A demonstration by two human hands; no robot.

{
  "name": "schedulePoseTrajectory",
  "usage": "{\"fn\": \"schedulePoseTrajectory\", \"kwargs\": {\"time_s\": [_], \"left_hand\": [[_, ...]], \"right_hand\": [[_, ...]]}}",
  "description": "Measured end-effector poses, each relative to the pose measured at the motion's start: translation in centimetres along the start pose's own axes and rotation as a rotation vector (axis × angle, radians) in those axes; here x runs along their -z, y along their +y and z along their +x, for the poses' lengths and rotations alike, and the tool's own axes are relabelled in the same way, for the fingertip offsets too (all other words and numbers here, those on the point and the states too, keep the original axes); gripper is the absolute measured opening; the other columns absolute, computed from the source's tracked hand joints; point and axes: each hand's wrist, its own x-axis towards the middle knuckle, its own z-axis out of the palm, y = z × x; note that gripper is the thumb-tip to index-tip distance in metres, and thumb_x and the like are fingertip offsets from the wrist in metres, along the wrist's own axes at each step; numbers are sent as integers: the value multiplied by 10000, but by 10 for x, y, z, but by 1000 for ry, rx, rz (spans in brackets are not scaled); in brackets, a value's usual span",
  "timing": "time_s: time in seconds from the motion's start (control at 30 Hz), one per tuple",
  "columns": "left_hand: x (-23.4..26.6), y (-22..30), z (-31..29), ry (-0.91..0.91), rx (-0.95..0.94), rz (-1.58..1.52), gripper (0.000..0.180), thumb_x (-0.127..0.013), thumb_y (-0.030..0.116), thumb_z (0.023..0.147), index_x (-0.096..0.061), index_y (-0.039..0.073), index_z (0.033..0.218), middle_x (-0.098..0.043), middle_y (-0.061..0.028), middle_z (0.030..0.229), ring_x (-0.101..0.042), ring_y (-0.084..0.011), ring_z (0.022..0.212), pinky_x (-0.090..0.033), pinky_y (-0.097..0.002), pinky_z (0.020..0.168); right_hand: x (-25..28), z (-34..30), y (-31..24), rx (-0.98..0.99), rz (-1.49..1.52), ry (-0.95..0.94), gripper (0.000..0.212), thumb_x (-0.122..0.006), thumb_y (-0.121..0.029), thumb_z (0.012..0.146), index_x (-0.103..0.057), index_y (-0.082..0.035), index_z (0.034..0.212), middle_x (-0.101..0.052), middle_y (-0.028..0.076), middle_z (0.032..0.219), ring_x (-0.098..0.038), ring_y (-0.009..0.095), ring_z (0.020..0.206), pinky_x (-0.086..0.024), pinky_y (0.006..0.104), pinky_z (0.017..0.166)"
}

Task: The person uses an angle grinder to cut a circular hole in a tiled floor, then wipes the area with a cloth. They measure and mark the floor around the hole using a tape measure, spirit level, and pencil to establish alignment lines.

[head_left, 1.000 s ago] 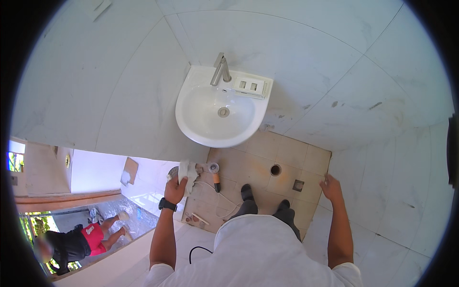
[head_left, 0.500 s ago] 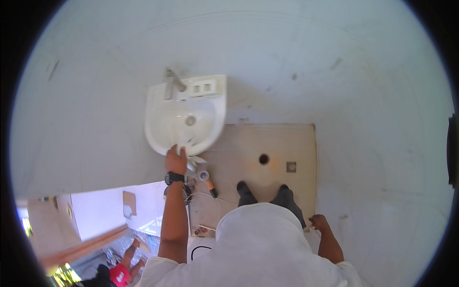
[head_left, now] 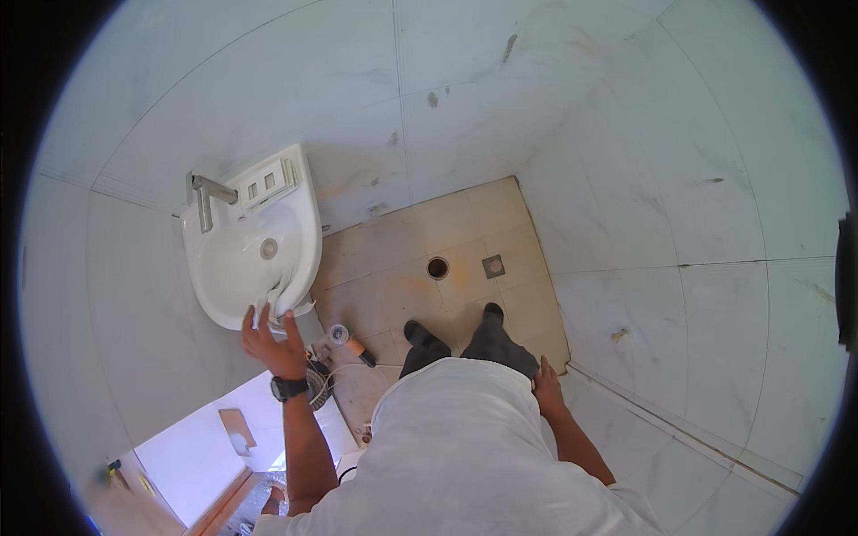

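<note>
L hand point(head_left: 275, 348) is hovering at the basin's front rim, fingers spreading wide, tips sitting right beside a white cloth point(head_left: 279, 295); contact w/ it: can't tell. Cloth is lying over the front edge of the white basin point(head_left: 207, 281), part of it resting inside the bowl, part hanging outside. R hand point(head_left: 547, 382) is hanging low by the R thigh, fingers pointing fwd; can't tell if it's gripping anything.

Writing: black watch point(head_left: 288, 388) is circling the L wrist, its face showing too small to read. White faceplate point(head_left: 268, 185) is lying on the basin's back ledge; any marks on it are coming out too small to make out.

Edges/room: basin is jutting out from the wall point(head_left: 134, 268), its curved rim facing the person. Beige tile floor point(head_left: 375, 277) is stretching from beside the basin to the R wall, a dark line marking its edge. The hands are staying well apart, the white shirt point(head_left: 456, 420) filling the space btwn.

Counts: 1 basin, w/ 1 metal tap point(head_left: 207, 201) standing next to the faceplate; 2 openings showing in the plate; 1 round floor hole point(head_left: 437, 268) + 1 square drain point(head_left: 493, 266) sitting nr each other; 2 dark shoes point(head_left: 425, 338) standing below them; 1 orange-and-black power tool point(head_left: 357, 348) lying on the floor, L of the shoes.
</note>
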Motion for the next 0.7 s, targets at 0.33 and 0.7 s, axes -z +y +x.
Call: {"fn": "schedulePoseTrajectory", "kwargs": {"time_s": [0.33,0.7], "left_hand": [[-2,63,-31,-315,-106,-504,234,-769,156,887,-731,31,1081,-676,-163,1192,-627,-363,1131,-498,-464,954],[-12,70,-44,-635,152,-856,217,-730,165,955,-718,13,1110,-720,-137,1057,-705,-245,941,-555,-359,857]], "right_hand": [[17,25,-17,8,133,112,254,-626,-139,870,-742,-3,1050,-506,179,1508,-476,341,1380,-424,499,1103],[204,3,-69,-70,930,71,323,-559,-268,1086,-698,14,1014,-726,69,820,-676,132,752,-552,296,762]]}}
